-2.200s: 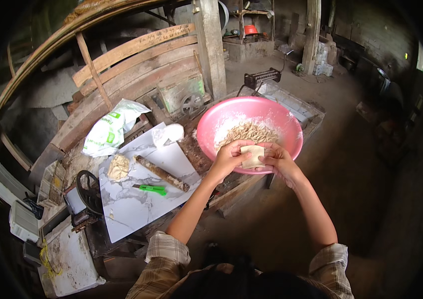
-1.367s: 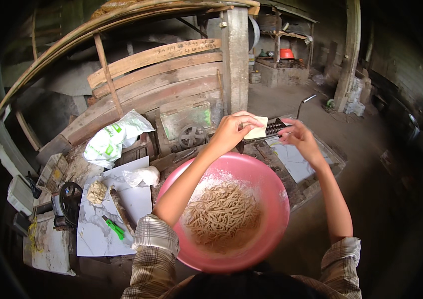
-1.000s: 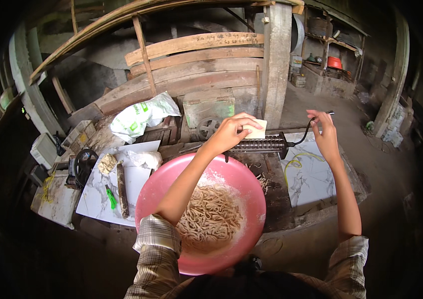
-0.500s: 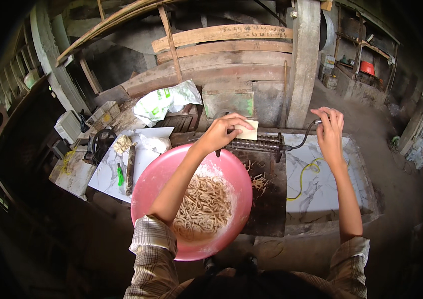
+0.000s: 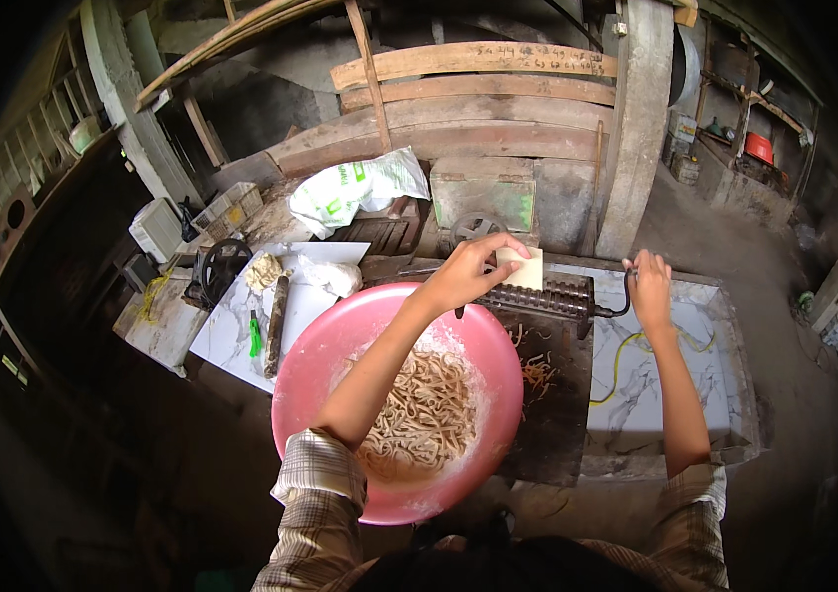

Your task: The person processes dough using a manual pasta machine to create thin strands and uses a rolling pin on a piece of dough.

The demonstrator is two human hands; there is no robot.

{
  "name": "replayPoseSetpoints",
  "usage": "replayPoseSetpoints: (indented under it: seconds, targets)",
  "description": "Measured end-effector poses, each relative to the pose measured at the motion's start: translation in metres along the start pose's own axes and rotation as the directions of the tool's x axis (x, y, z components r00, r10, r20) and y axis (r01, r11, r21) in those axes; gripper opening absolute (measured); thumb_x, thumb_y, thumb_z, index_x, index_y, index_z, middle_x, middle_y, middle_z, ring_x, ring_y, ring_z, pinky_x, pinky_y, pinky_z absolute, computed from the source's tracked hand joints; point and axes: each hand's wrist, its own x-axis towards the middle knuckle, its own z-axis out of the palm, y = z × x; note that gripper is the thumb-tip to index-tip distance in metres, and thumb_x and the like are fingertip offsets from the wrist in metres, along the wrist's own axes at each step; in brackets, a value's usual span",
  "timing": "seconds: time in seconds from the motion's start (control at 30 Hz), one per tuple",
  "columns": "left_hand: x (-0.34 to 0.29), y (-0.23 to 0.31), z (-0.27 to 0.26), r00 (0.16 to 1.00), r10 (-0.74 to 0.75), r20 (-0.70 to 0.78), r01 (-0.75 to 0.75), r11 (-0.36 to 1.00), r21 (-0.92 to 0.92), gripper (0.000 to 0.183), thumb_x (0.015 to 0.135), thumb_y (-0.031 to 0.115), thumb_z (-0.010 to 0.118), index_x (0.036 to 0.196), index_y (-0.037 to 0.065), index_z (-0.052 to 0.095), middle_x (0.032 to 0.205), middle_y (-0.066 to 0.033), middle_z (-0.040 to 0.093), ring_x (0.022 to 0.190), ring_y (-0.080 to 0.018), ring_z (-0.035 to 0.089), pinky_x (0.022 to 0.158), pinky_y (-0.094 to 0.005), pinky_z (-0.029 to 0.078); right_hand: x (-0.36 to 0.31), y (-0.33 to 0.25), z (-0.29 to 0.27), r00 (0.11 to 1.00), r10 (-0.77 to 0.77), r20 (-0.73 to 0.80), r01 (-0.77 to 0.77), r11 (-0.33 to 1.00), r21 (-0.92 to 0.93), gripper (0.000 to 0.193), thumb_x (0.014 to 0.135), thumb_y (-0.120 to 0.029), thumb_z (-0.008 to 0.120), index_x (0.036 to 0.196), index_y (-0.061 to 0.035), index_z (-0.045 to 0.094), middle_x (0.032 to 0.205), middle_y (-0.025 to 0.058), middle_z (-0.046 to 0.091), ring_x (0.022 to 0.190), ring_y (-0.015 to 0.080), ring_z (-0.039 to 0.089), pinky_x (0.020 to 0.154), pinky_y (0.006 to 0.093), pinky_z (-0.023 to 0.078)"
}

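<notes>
My left hand point(image 5: 473, 273) pinches a pale sheet of dough point(image 5: 520, 269) and holds it upright at the ridged rollers of a dark metal noodle cutter point(image 5: 547, 300). To the right, my right hand point(image 5: 650, 292) is closed round the end of the bent crank point(image 5: 616, 312) fixed to that cutter. Below my left forearm stands a large pink basin point(image 5: 292, 390), partly covered by the arm. Floury cut noodles point(image 5: 429, 409) lie heaped in it. Stray dough strips point(image 5: 537, 373) are scattered on the dark board under the cutter.
Left of the basin, a white marbled board point(image 5: 226, 338) carries a rolling pin point(image 5: 278, 326), a green-handled knife point(image 5: 255, 333), a dough lump point(image 5: 263, 272) and a plastic bag point(image 5: 332, 276). A white sack point(image 5: 360, 187) lies behind. A yellow cord point(image 5: 618, 367) crosses the marbled slab at right.
My right hand has come down and nearer to the cutter as the crank turned, its fingers now wrapped tighter. The dough sheet stays at the rollers. The whole view has shifted slightly.
</notes>
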Motion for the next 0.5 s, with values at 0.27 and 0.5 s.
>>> replayPoseSetpoints:
  seconds: [0.27, 0.5]
  targets:
    - [-0.078, 0.010, 0.061, 0.814, -0.198, -0.546, -0.026, 0.927, -0.374, 0.014, 0.096, 0.017, 0.050, 0.102, 0.005, 0.055, 0.100, -0.0091, 0.058, 0.100, -0.0204, 0.053, 0.088, -0.0352, 0.045, -0.120, -0.035, 0.007, 0.960, 0.188, 0.209, -0.182, 0.982, -0.050, 0.016, 0.077, -0.012, 0.064, 0.083, -0.0020, 0.052, 0.073, 0.0164, 0.062, 0.069, 0.0358, 0.062, 0.061, 0.0459, 0.050]
    - [-0.074, 0.013, 0.140, 0.679, -0.712, -0.179, -0.047, 0.200, -0.979, 0.040, 0.102, 0.033, 0.031, 0.128, 0.003, 0.035, 0.129, -0.0146, 0.043, 0.124, -0.0249, 0.043, 0.109, -0.0407, 0.034, -0.148, -0.075, -0.085, 0.909, 0.240, 0.340, -0.255, 0.967, 0.000, 0.014, 0.078, -0.013, 0.063, 0.074, -0.0026, 0.054, 0.063, 0.0133, 0.060, 0.060, 0.0328, 0.062, 0.056, 0.0432, 0.047]
